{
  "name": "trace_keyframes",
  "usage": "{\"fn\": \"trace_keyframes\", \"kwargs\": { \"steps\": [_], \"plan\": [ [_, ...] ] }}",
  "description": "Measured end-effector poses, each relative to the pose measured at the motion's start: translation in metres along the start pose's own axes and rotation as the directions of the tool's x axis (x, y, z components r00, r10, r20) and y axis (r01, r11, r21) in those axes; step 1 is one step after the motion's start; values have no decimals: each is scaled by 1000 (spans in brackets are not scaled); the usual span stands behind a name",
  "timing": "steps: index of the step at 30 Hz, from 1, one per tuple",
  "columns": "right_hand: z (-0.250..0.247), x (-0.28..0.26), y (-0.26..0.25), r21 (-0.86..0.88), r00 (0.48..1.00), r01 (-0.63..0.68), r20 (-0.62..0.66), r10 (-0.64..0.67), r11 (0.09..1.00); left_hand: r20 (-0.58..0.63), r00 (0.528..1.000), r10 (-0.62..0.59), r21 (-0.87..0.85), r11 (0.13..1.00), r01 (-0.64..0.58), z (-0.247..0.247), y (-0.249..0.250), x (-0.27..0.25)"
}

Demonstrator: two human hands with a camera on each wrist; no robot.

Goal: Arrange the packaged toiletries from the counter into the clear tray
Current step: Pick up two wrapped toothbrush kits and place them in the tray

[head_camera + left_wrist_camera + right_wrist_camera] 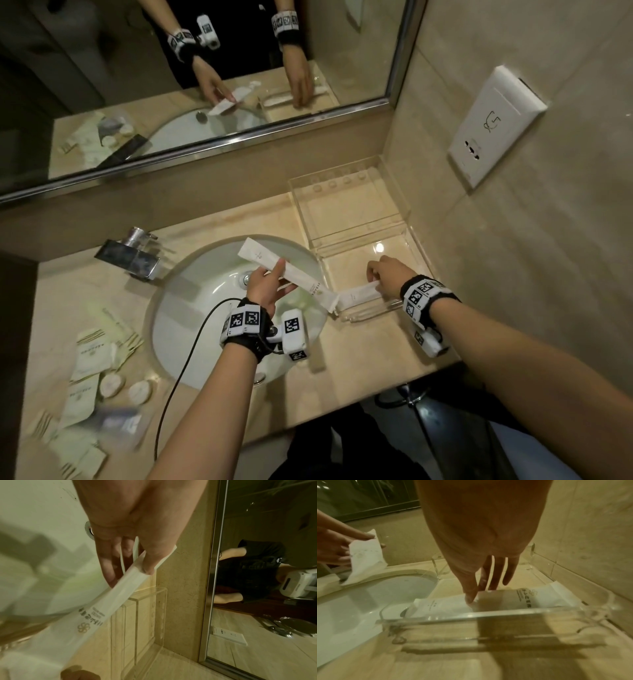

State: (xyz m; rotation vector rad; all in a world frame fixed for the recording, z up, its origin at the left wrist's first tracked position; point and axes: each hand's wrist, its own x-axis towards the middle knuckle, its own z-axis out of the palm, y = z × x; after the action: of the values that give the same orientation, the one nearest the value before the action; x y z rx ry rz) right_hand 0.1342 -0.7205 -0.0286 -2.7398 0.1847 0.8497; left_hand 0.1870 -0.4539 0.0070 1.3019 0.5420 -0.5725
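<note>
The clear tray (371, 310) stands on the counter, right of the sink, against the wall. My right hand (375, 278) reaches into its front compartment. Thumb and fingertips pinch a long white packet (356, 295) that lies along the tray's front wall (505, 614); the right wrist view shows the right hand (479, 593) on the tray packet (447, 605). My left hand (279, 277) hovers over the sink and grips another long white packet (260, 257) between thumb and fingers. In the left wrist view the left hand (130, 574) holds this printed packet (120, 588) slanted toward the tray (161, 615).
Several cream sachets (92, 356) and round soaps (111, 383) lie on the counter left of the sink (191, 308). A chrome faucet (133, 253) stands behind the basin. A wall socket (493, 126) sits above the tray, and a mirror runs along the back.
</note>
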Motion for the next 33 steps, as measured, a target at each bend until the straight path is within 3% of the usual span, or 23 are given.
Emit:
{"fn": "trace_keyframes", "kwargs": {
  "steps": [6,11,13,15,18,21,23,27,31,33],
  "plan": [
    [10,-7,-2,6,997,37,-74,-37,999,-29,999,26,-32,999,-27,-3,-2,4],
    [6,-12,-1,130,996,13,-93,-1,991,33,999,41,-92,995,-38,6,-2,2],
    [-4,-11,-3,348,978,22,-201,52,937,69,997,39,-132,991,-30,12,0,-1],
    [-19,-11,-9,563,959,110,-277,61,819,104,994,43,-147,989,-27,21,0,-3],
    [-44,-16,-20,687,982,182,-159,-99,704,165,985,56,-150,988,-31,38,-3,-5],
    [-58,-24,-24,616,978,156,14,-208,773,211,976,49,-147,989,-18,52,-6,-6],
    [-59,-26,-20,570,978,164,14,-209,805,213,976,39,-128,992,-11,56,-8,-6],
    [-56,-32,-6,638,978,165,-10,-207,752,177,983,37,-54,998,-28,54,-11,-2],
    [-58,-34,9,494,988,127,11,-152,860,137,989,55,-64,997,-46,48,-16,5],
    [-58,-31,17,389,992,108,19,-125,915,151,987,57,45,997,-64,46,-18,6]
  ]
}}
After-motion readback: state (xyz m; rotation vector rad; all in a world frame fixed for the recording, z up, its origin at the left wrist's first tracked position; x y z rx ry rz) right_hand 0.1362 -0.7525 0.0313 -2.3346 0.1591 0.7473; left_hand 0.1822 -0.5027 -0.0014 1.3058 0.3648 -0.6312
